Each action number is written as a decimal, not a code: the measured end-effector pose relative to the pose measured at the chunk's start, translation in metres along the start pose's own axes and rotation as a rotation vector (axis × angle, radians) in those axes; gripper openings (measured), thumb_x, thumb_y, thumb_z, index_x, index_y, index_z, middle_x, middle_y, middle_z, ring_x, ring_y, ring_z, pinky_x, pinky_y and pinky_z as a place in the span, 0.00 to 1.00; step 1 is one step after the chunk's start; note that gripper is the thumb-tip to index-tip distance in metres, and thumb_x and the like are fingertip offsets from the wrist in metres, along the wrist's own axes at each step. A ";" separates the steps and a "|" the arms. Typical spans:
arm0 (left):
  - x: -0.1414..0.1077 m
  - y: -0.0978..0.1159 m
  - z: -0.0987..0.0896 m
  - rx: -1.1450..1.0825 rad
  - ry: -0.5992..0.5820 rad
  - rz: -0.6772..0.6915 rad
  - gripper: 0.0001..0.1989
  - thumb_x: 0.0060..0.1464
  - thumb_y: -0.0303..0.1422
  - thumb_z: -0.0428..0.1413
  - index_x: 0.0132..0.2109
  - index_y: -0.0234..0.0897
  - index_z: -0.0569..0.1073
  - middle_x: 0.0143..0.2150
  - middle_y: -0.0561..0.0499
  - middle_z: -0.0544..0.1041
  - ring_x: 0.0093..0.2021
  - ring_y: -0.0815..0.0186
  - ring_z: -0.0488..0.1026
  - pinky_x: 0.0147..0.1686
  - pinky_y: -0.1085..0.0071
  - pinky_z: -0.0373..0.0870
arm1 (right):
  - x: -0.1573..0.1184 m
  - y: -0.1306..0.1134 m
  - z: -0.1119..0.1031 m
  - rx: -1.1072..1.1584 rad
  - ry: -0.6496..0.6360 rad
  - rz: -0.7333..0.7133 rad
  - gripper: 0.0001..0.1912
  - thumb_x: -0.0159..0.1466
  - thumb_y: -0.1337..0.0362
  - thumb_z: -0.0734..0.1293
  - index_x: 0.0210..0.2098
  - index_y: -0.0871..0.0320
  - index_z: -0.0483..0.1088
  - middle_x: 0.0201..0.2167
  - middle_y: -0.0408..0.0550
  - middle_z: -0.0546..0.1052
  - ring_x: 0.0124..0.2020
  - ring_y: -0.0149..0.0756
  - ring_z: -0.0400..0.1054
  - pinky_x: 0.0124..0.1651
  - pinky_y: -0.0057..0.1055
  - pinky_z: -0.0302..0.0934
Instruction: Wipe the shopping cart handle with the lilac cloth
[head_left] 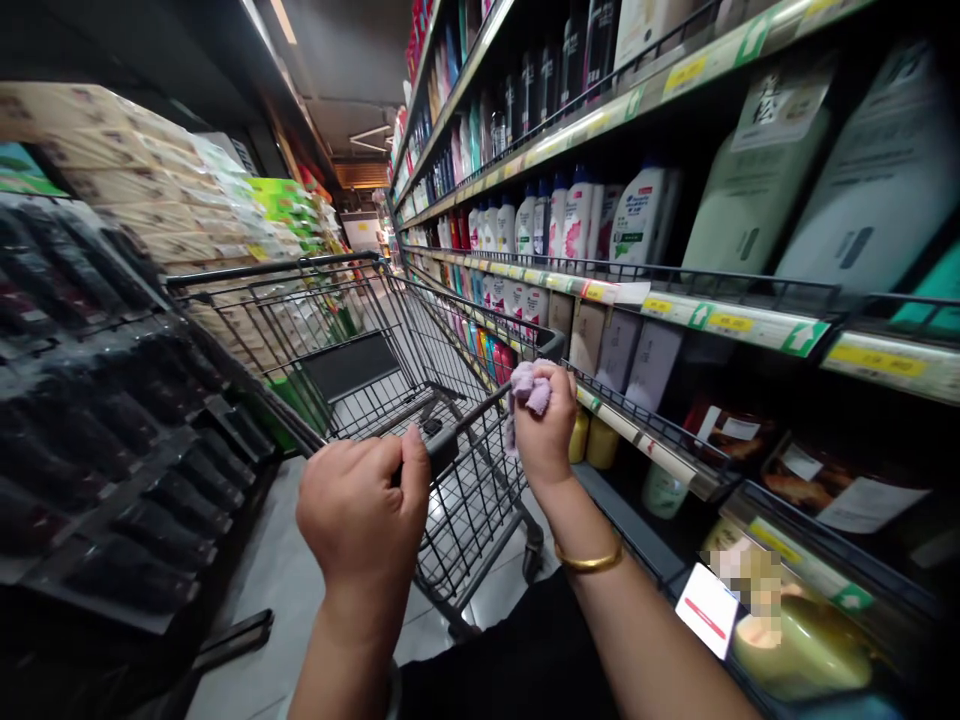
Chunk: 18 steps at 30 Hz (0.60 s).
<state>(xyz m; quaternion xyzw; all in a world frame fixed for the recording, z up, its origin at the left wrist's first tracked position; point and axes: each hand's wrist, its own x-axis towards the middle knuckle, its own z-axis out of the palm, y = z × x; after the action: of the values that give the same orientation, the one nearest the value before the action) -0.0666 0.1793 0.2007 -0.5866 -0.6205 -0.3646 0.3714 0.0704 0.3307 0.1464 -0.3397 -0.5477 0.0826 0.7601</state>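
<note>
A wire shopping cart stands in front of me, its basket holding no goods that I can make out. My left hand is wrapped round the near handlebar of the cart, thumb on top. Farther right, at the cart's near right corner, my right hand is closed on a crumpled pale purple cloth. The cloth lies against the bar and partly hangs down beside it. Whether these fingers also grip the bar is hidden. A gold bangle circles my right wrist.
Close on the right runs a tall shelf with shampoo bottles, large pump bottles and price strips. On the left are hanging dark packages and stacked beige packs. The tiled aisle floor lies between.
</note>
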 end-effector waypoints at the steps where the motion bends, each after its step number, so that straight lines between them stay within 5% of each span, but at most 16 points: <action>1: -0.001 0.000 0.000 0.015 0.011 0.005 0.23 0.67 0.36 0.52 0.21 0.40 0.65 0.20 0.52 0.64 0.26 0.64 0.61 0.31 0.64 0.53 | -0.002 -0.009 -0.001 0.021 -0.031 -0.013 0.08 0.59 0.71 0.65 0.38 0.54 0.67 0.41 0.47 0.71 0.45 0.37 0.69 0.54 0.39 0.68; 8: -0.002 0.004 -0.002 0.077 -0.017 0.000 0.23 0.68 0.37 0.51 0.22 0.40 0.65 0.21 0.51 0.66 0.27 0.62 0.62 0.32 0.63 0.52 | -0.025 -0.056 -0.004 0.115 -0.180 -0.197 0.07 0.62 0.69 0.66 0.40 0.53 0.71 0.45 0.49 0.70 0.48 0.39 0.72 0.53 0.42 0.71; 18: -0.003 0.022 -0.005 -0.132 -0.229 0.004 0.18 0.69 0.44 0.50 0.38 0.39 0.77 0.35 0.48 0.79 0.38 0.59 0.72 0.43 0.59 0.61 | -0.013 -0.008 -0.002 -0.004 -0.157 -0.169 0.07 0.60 0.68 0.66 0.38 0.54 0.69 0.42 0.49 0.72 0.48 0.41 0.70 0.55 0.44 0.68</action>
<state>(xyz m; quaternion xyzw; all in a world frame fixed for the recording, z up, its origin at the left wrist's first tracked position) -0.0447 0.1742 0.2009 -0.6487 -0.6323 -0.3346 0.2595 0.0647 0.3171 0.1411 -0.2861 -0.6323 0.0434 0.7187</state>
